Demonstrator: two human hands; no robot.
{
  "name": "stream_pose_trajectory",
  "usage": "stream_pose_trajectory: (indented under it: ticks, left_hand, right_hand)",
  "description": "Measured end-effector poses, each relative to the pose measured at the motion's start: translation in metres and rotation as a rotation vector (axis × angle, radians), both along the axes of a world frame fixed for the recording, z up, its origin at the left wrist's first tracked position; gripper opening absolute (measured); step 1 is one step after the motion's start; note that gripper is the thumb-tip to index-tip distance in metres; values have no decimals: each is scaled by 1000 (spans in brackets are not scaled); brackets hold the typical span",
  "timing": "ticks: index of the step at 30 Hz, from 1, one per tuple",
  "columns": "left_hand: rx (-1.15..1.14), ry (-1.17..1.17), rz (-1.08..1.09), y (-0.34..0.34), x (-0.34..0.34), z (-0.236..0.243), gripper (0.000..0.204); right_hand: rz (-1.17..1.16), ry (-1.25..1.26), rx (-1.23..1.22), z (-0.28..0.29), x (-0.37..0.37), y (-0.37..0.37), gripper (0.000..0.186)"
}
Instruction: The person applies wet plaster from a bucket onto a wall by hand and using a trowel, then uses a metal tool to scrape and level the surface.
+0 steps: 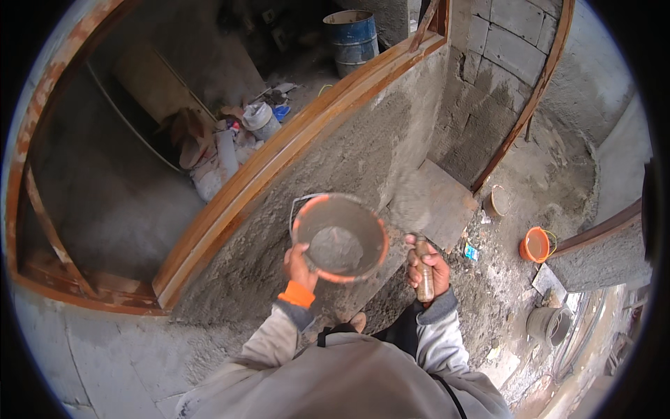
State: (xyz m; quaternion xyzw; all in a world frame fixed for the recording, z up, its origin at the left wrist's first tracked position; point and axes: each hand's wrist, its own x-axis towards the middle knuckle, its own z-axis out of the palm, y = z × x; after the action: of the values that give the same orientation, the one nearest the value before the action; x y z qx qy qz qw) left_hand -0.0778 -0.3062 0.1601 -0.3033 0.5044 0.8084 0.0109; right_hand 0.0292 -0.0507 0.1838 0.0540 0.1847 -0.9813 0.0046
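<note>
My left hand (299, 269) grips the near-left rim of an orange-rimmed bucket (383, 244), its thumb over the edge. Grey mortar (336, 250) lies in the bottom, and dried mortar coats the inner wall. The wire handle hangs loose on the far-left side. In my right hand (436, 267) is a trowel (424, 278), with the fingers wrapped round its worn handle. Its blade points away from me, just right of the bucket, and is smeared by motion. Ahead of both hands stands a low wall (328, 157) with rough grey mortar on its face.
A brown wooden frame (300, 150) tops the wall. A flat board (443, 202) lies at the wall's foot. To the right stand a small bucket (497, 201), an orange bucket (523, 246) and a grey bucket (537, 325). Behind the frame is a blue drum (354, 49).
</note>
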Motion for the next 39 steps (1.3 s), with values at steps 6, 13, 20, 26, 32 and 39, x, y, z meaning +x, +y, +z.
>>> stream_pose_trajectory:
  ticks: [6,13,20,26,32,39]
  left_hand:
    - [-94,52,41,-79,44,-29,22]
    - [-123,109,50,-78,75,-22,13]
    - [-103,112,144,-86,85,-23,17]
    - [-215,199,-130,-25,47,-31,41]
    - [-448,529,-426,28,-10,15,14]
    - [-372,805,-471,37,-23,72,15]
  right_hand:
    - [-931,-160,511,12,-31,48,49]
    - [-1568,-675,887,-78,-231,75,57]
    - [-62,-82,1066,-82,-93,-35,51]
    - [490,222,1586,-50,13,-20,40]
    - [463,269,2014,-23,-23,-44,28]
    - [183,12,2314,7,-29,-47,42]
